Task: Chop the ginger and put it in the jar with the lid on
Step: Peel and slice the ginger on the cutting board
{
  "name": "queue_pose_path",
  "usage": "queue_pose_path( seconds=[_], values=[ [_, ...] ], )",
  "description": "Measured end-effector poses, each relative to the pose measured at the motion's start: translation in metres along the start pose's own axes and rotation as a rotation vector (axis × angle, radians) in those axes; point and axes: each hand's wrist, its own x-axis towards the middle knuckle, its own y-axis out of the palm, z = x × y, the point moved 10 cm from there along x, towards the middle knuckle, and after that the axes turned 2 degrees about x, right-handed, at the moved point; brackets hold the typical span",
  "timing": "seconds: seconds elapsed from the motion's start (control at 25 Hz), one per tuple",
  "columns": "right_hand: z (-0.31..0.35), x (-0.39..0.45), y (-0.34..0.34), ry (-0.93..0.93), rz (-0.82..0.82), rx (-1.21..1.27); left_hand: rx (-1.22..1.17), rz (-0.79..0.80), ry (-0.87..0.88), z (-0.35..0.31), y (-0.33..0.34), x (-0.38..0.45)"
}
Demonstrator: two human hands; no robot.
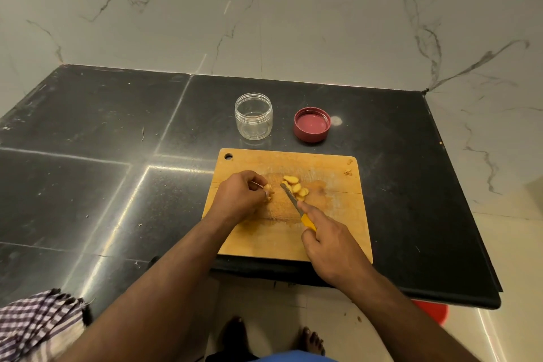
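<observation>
A wooden cutting board [332, 232] lies on the black counter. My left hand [239, 195] pinches a small uncut piece of ginger [269, 189] against the board. Several yellow ginger slices [296, 187] lie just right of it. My right hand [329, 244] grips the yellow handle of a knife [293, 201], index finger laid along the top; the blade points up and left between the piece and the slices. Behind the board stands an empty clear jar [253, 115], open. Its red lid [312, 124] lies upside down to the jar's right.
The black counter [117, 156] ends at a marble wall behind and at an edge on the right and front. A checked cloth [38, 323] lies at the lower left corner. A red object [432, 310] sits on the floor under the counter edge, near my bare feet.
</observation>
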Motion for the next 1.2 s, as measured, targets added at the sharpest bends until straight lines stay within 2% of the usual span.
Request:
queue_pose_path(
  seconds=[0.28, 0.52, 1.2],
  values=[
    [0.003, -0.001, 0.006, -0.014, 0.022, 0.011, -0.027, 0.024, -0.003, 0.004, -0.001, 0.001],
    [0.006, 0.001, 0.006, -0.024, 0.017, 0.002, 0.084, -0.022, 0.057, -0.007, 0.004, 0.0],
    [0.02, 0.012, 0.016, -0.037, 0.025, -0.109, 0.1, -0.017, 0.033, -0.015, 0.004, 0.007]
  ],
)
